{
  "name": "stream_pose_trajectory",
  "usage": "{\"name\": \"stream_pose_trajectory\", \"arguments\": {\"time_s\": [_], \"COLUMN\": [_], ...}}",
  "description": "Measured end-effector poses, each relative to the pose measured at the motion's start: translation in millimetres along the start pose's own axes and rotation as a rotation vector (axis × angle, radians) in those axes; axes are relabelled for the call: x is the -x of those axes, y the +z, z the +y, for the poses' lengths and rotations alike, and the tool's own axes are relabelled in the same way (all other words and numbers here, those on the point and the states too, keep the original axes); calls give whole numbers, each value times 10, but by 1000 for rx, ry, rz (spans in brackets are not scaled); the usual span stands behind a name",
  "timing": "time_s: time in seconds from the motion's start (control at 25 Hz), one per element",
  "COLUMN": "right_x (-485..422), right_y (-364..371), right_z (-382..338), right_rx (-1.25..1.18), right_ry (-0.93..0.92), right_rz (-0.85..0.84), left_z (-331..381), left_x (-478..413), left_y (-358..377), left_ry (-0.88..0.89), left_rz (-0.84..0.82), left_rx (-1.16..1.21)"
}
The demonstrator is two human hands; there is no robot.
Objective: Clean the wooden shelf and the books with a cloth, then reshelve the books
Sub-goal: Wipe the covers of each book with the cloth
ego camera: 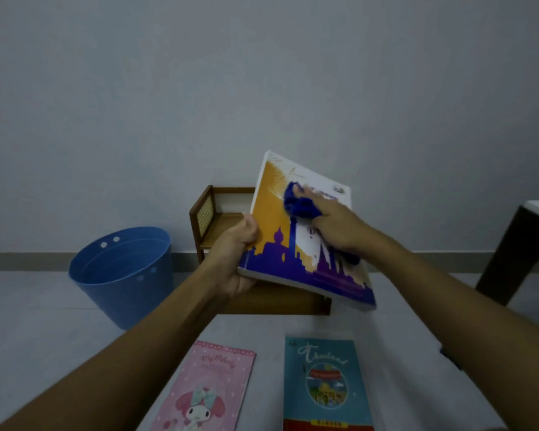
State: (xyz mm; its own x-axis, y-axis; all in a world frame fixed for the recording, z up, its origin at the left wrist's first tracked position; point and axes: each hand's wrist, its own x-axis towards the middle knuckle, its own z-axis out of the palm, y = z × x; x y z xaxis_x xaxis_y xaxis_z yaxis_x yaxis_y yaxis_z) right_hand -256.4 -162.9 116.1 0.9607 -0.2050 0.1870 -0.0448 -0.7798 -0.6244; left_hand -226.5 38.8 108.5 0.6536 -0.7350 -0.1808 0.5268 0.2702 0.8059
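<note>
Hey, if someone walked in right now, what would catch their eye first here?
The orange and purple skyline book, centre frame: the left hand grips it while the right hand presses a blue cloth on its cover. Then the blue bucket at left.

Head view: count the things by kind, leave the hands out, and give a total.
Books: 3 (orange-and-purple book, pink book, teal book)
Cloths: 1 (blue cloth)
Shelves: 1 (wooden shelf)
Buckets: 1 (blue bucket)
Tables: 1 (dark table, partly in view)
Total: 7
</note>
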Motion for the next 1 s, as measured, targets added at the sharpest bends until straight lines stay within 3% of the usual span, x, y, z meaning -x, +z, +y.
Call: {"name": "stream_pose_trajectory", "arguments": {"time_s": [0.08,0.16,0.32,0.4,0.56,0.76,0.88,1.0], "right_x": [164,352,579,573,524,346,317,425], "right_y": [173,330,436,402,264,294,300,246], "right_z": [-162,-278,-229,-115,110,561,812,1048], "right_rx": [-128,-96,-197,-307,-781,-1136,-1263,-1202], "right_ry": [-175,-320,-371,-267,168,534,693,718], "right_rz": [-150,-277,-340,-285,-82,217,368,332], "left_z": [15,25,35,36,-2,-105,-204,-504], "left_x": [-40,-62,-80,-75,-16,12,-35,-190], "left_y": [-4,-60,-221,-236,-118,21,-15,-199], "left_ry": [39,98,122,121,58,-44,-75,-123], "left_rz": [46,78,113,128,134,85,48,83], "left_rx": [127,188,198,201,148,47,-30,-216]}}
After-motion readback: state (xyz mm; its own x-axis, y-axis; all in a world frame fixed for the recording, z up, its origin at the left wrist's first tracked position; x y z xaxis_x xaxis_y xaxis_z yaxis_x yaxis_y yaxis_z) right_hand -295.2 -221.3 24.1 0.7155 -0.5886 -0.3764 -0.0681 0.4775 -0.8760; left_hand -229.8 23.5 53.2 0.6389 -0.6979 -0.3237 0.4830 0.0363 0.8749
